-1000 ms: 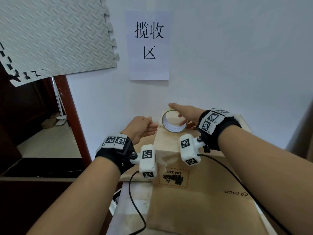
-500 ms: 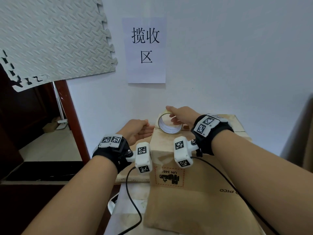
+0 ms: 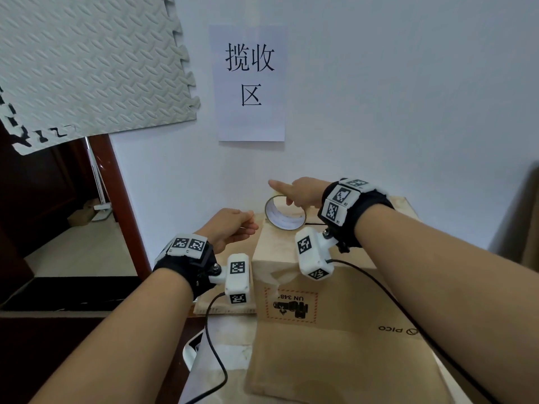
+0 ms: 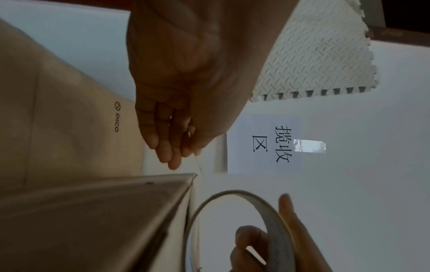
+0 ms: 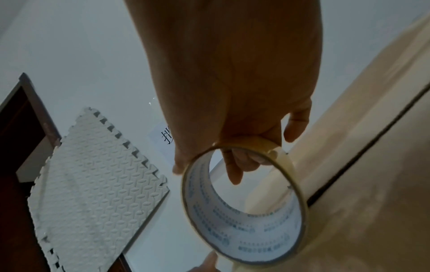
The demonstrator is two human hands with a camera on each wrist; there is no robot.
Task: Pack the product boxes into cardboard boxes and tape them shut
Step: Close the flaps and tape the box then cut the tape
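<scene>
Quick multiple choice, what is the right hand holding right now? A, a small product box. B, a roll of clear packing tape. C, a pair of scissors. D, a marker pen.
B: the right hand has its fingers hooked through the core of the roll of tape, held at the far end of the cardboard box.

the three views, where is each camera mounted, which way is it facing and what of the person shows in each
Head: worn on the head, looking forward and down at the cardboard box against the wall; both forearms and hands show.
Left wrist: under the left hand, looking along its fingers toward the wall sign.
Right wrist: under the right hand, looking along the fingers that hold the tape roll.
Shared: the tape roll, the box and the foam mat appear in all three.
</scene>
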